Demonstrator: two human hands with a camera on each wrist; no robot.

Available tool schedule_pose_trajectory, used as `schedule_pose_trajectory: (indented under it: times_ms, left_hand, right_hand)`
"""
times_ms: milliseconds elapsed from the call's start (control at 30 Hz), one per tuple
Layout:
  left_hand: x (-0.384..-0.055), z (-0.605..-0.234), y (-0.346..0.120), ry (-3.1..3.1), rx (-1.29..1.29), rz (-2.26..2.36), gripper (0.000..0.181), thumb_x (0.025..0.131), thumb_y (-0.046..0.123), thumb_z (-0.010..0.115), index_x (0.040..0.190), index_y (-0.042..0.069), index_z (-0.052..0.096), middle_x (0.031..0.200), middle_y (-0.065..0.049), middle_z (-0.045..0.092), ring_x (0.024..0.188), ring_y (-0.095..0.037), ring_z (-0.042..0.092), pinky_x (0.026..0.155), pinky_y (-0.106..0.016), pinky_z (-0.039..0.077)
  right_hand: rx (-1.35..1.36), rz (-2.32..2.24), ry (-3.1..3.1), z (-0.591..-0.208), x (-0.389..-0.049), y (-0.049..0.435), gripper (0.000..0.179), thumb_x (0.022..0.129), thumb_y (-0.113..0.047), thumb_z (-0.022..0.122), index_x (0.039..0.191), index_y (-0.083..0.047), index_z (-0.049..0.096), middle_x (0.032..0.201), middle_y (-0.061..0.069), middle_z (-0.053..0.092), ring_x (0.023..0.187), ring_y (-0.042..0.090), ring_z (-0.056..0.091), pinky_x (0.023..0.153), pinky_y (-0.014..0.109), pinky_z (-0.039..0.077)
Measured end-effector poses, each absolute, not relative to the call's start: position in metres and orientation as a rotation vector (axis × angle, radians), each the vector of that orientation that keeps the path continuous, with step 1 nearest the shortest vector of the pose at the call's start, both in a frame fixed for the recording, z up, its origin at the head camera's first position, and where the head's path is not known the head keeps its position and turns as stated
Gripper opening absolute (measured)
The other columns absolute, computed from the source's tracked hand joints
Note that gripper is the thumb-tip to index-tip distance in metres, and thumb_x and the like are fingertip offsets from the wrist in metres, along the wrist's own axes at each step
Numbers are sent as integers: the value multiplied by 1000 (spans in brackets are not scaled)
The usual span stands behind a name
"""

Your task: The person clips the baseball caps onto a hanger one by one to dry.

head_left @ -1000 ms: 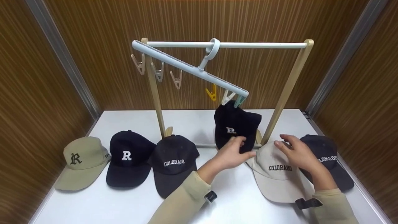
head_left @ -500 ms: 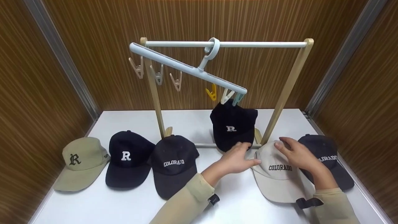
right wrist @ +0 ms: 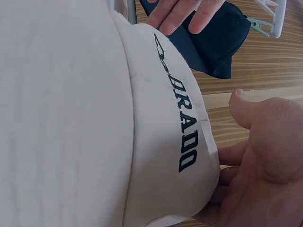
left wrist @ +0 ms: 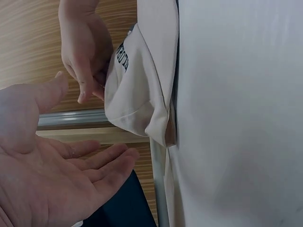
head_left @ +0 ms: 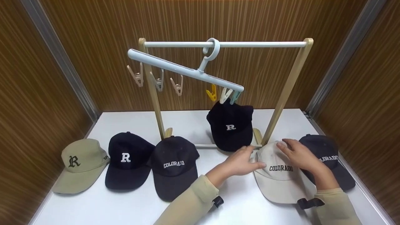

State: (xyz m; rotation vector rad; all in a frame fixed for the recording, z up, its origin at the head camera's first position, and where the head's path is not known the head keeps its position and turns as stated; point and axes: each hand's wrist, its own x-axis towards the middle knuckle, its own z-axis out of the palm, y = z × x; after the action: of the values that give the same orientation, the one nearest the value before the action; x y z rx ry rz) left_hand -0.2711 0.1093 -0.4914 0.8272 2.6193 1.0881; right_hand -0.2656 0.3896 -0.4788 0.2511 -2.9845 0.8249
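A beige cap lettered COLORADO lies on the white table in front of my hands. My right hand is at the right of its crown; in the right wrist view the fingers reach behind the crown, while the thumb stands off the cloth. To the left of that cap hovers my left hand, fingers extended and nothing in the palm. Behind it hangs a navy cap with a white R, clipped at its top to the low end of a tilted pale-blue hanger.
A drying rack with wooden legs carries the hanger; its other clips, such as a yellow clip, hang without caps. Leftward lie a khaki cap, a navy R cap and a black cap. A dark cap lies far right.
My left hand has left the hanging navy cap and moved right and down toward the beige cap. The hanger has swung to a flatter tilt, its cap shifting left. My right hand barely moved.
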Motion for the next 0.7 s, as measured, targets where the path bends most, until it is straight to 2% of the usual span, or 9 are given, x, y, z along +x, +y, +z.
schedule_pose_trajectory:
  times_ms: [100, 300, 533, 700]
  left_hand:
    - [-271, -493, 110, 2613, 844, 1102, 79, 101, 55, 78, 163, 13, 54, 154, -8, 62, 142, -18, 58, 116, -36, 48]
    - [-271, -497, 112, 2587, 885, 1127, 75, 102, 51, 79, 159, 9, 57, 155, -5, 64, 143, -13, 57, 117, -30, 46]
    - [-272, -499, 113, 2580, 895, 1076, 73, 102, 53, 77, 157, 9, 59, 144, -7, 68, 133, -11, 61, 112, -30, 49]
    - [-273, -502, 114, 2567, 893, 1078, 71, 102, 52, 78, 157, 11, 59, 134, -4, 70, 118, -8, 63, 103, -29, 52]
  right_hand:
    - [252, 831, -2972, -480, -267, 390, 65, 120, -38, 50, 146, 22, 53, 145, 48, 55, 138, 66, 51, 115, 76, 39]
    - [233, 857, -2972, -481, -267, 390, 58, 121, -33, 48, 143, 20, 56, 141, 46, 58, 136, 65, 53, 113, 75, 40]
    - [168, 863, -2999, -481, -266, 389, 55, 120, -31, 48, 143, 20, 54, 141, 45, 57, 135, 63, 54, 112, 75, 41]
    - [156, 860, -3001, -481, -267, 388, 49, 118, -23, 50, 142, 19, 54, 139, 45, 59, 131, 62, 57, 110, 75, 44]
